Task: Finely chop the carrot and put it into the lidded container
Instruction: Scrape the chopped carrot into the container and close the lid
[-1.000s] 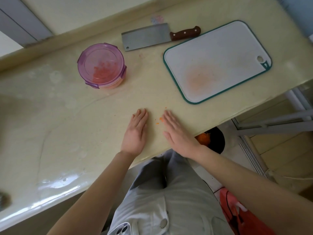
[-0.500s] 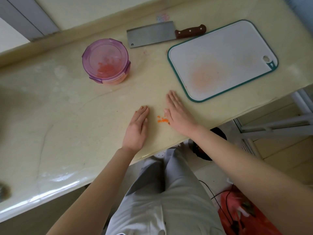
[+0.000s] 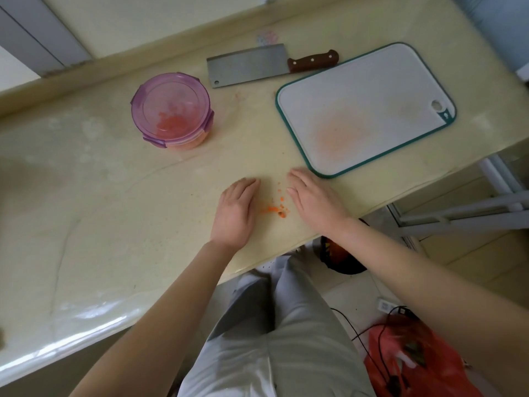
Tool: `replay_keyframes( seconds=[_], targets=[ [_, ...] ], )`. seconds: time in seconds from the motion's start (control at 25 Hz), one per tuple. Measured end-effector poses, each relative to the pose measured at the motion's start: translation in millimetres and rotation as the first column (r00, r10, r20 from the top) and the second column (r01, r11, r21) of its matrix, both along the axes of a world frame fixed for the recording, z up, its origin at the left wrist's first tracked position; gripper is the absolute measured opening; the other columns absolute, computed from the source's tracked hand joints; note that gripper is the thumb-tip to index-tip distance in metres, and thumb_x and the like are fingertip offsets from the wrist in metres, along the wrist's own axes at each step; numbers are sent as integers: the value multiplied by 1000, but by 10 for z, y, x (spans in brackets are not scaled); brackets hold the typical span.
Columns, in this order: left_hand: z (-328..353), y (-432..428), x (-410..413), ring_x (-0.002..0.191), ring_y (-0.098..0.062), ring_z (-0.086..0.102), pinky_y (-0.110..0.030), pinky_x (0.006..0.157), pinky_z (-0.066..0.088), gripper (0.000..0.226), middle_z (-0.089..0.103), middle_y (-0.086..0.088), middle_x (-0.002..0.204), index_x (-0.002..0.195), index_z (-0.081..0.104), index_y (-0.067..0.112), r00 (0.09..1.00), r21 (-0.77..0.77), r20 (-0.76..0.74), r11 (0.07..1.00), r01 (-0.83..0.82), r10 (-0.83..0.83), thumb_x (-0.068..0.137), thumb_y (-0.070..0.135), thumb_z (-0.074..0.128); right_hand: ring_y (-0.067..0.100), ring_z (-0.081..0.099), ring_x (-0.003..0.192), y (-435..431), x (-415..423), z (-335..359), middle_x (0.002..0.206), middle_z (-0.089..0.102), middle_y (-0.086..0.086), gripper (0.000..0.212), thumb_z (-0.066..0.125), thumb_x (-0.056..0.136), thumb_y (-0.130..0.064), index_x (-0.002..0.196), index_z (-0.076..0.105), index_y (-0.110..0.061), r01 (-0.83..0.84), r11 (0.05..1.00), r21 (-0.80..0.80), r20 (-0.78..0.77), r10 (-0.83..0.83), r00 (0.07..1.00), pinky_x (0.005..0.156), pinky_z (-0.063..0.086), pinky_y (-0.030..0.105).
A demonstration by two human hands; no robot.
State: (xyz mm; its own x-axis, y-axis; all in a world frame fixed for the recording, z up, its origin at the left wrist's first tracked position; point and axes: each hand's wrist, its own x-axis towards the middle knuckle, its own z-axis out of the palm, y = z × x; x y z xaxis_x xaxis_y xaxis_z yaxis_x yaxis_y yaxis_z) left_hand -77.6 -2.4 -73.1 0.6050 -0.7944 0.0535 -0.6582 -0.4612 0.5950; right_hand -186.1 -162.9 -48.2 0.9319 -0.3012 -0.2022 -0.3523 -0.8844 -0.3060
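Both hands lie flat with straight fingers near the front edge of the glossy cream countertop (image 3: 114,230), left hand (image 3: 235,211) and right hand (image 3: 313,198) flanking a few orange carrot crumbs (image 3: 273,209). Farther back, the round container (image 3: 171,110) with a translucent purple clip lid holds chopped carrot. A steel cleaver (image 3: 249,65) with a wooden handle lies near the back edge beside the stained white, teal-rimmed cutting board (image 3: 363,110).

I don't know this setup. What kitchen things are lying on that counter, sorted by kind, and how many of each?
lidded container: 1
cleaver: 1
cutting board: 1
Total: 3
There is also a small scatter of carrot bits, too fine to count.
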Motion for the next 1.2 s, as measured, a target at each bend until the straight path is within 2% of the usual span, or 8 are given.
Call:
replay_keyframes(
  seconds=[0.12,0.28,0.6,0.72,0.84,0.92,1.08,1.2],
  targets=[
    [98,-491,168,139,-28,27,-29,115,13,43,36,-11,147,140,39,7,984,89,-22,979,181,-179,99,18,32,22,10,147,-240,131,31,158,14,12,52,25,104,-26,148,20,0,135,989,58,8,-136,991,116,3,24],
    [18,-971,247,145,-18,5,-26,116,-1,49,11,-5,156,148,16,12,949,229,-57,921,316,-311,102,20,28,19,-7,147,-332,237,-63,159,-4,12,58,22,104,-31,150,3,-2,130,988,81,-116,-120,986,114,-8,22],
    [-42,-919,254,145,-17,-4,-27,116,-8,52,2,-4,157,149,6,10,897,346,75,855,387,-437,101,21,25,18,-14,145,-252,-45,-141,158,-9,13,59,19,103,-32,149,1,-1,65,998,8,-117,-64,991,114,-11,23],
    [-40,-851,250,145,-17,-2,-25,117,-5,55,3,-4,157,148,7,10,877,326,84,845,424,-472,99,15,31,18,-10,144,-94,-184,-148,158,4,15,63,11,100,-38,148,13,2,10,1000,19,-48,-9,999,115,-6,27],
    [22,-743,231,139,-23,26,-31,115,22,46,30,-11,149,143,32,5,885,184,-42,868,462,-463,98,12,39,18,17,144,22,-327,-139,153,28,15,67,8,100,-42,144,33,1,-51,988,145,-4,52,999,117,11,27],
    [43,-722,260,125,-30,45,-38,105,38,40,46,-16,135,133,46,3,911,98,-46,906,412,-409,95,12,40,17,25,142,-45,-285,-91,153,31,11,57,18,101,-36,144,34,-2,-11,984,180,58,0,998,115,15,21],
    [28,-950,361,143,-27,18,-32,117,8,47,26,-11,152,145,27,6,961,206,32,943,263,-275,98,14,35,18,3,147,-244,19,-75,159,9,9,51,25,104,-24,150,14,-5,168,982,91,83,-175,981,118,2,24],
    [14,-1107,353,144,-25,10,-30,118,2,47,21,-10,154,145,26,6,985,216,2,961,170,-175,99,14,32,26,22,142,-287,28,-75,153,25,14,50,37,101,-18,147,26,-3,378,926,-7,123,-374,919,117,23,35]
  ],
)
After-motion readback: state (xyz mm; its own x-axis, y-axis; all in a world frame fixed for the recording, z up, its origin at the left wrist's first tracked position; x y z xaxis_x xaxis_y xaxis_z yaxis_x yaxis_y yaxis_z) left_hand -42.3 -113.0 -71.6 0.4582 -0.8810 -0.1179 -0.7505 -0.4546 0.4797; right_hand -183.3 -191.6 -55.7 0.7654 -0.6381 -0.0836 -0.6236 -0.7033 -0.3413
